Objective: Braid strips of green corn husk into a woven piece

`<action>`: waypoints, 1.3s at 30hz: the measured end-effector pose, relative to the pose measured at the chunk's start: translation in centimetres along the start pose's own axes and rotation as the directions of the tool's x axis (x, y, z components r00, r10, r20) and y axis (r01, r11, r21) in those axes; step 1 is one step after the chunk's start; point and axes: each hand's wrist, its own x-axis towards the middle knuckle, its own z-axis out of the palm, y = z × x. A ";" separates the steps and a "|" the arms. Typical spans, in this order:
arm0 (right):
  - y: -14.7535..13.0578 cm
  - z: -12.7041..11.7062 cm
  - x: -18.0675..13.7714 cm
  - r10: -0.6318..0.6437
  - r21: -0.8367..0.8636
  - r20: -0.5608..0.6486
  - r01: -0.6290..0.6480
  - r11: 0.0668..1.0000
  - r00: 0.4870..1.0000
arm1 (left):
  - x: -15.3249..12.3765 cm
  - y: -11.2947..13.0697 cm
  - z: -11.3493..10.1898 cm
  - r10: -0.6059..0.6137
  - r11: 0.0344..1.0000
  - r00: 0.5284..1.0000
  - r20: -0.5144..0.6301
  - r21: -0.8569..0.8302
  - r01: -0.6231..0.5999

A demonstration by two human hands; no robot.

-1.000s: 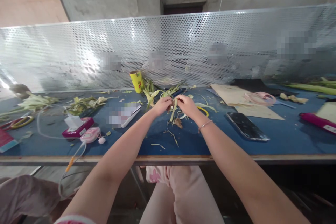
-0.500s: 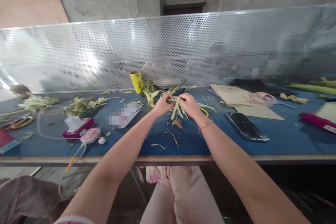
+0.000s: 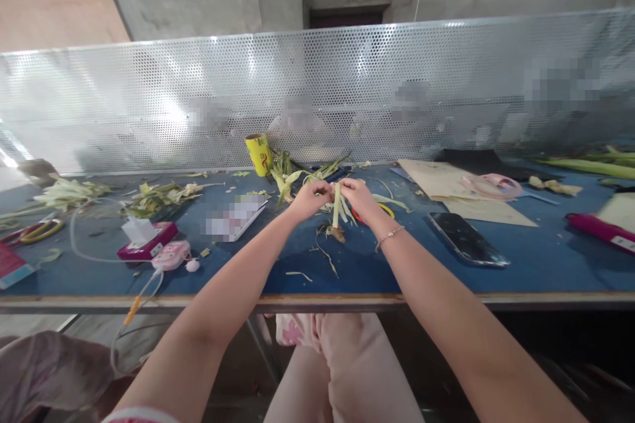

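Observation:
My left hand [image 3: 311, 201] and my right hand [image 3: 359, 199] meet over the middle of the blue table, fingers closed in a pinch. Between them hangs a pale green leaf strip [image 3: 337, 206], its upper end at my fingertips. More narrow leaf pieces [image 3: 346, 213] dangle or lie just behind it. Under the strip lies a brown, dried clump [image 3: 336, 232] with thin fibres. Scissors with red and yellow handles [image 3: 385, 210] are partly hidden by my right hand. Behind my left hand sits a heap of green leaves [image 3: 284, 178].
A yellow roll [image 3: 258, 155] stands before the perforated metal screen [image 3: 317, 66]. Left are a phone-like slab [image 3: 237, 218], a magenta box [image 3: 149, 243] and cables. Right are a black phone [image 3: 466, 239], brown paper [image 3: 436, 188] and a pink ring-shaped item [image 3: 491, 186].
The leaf strip between my hands has turned and now hangs straighter, as one broader piece. My hands have shifted only slightly.

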 end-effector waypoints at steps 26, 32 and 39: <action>0.7 -0.8 0.2 0.060 -0.138 0.199 -0.032 0.990 0.978 | 0.1 -0.2 -1.0 -0.407 0.817 0.913 0.029 -0.434 0.378; 0.9 -0.9 0.0 0.049 -0.158 0.324 0.003 0.987 0.945 | 0.2 -0.7 -1.0 -0.375 0.842 0.927 0.003 -0.418 0.342; 2.2 -1.1 0.7 -0.296 -0.377 0.155 0.334 0.864 0.942 | 0.6 -1.8 -1.3 -0.387 0.859 0.922 0.000 -0.363 0.361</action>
